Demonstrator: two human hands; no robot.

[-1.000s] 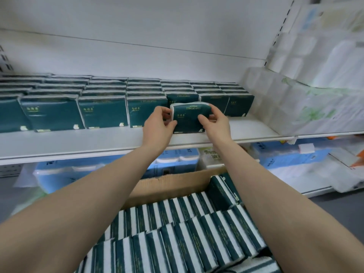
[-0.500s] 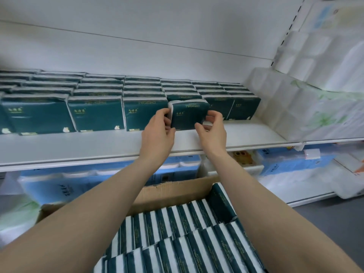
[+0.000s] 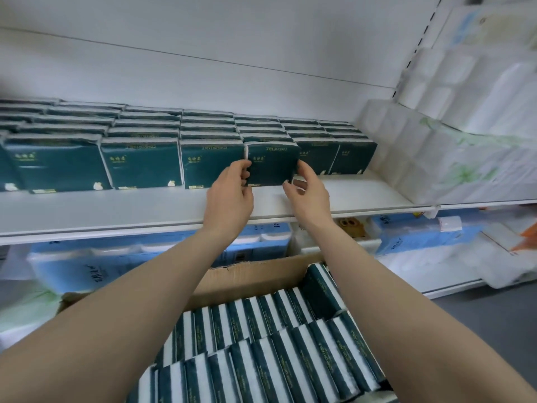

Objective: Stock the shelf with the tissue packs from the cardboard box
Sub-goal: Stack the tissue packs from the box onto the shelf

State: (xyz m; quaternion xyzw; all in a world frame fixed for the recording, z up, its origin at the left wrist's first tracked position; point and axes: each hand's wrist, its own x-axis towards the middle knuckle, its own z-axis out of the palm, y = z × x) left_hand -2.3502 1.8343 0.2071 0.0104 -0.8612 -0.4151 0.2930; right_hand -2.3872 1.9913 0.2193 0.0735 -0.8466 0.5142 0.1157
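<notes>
We hold tissue pack (image 3: 271, 162) upright on shelf (image 3: 116, 210), between 2 shelved packs (image 3: 212, 164). Left hand (image 3: 229, 199) pinches left edge, right hand (image 3: 309, 196) right edge; both grips narrow. Pack likely light, soft, slick-wrapped: we take side edges, squeeze gently. Cardboard box (image 3: 261, 271) near.

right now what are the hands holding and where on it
One green tissue pack: left hand pinches its left edge, right hand its lower right corner.
</notes>
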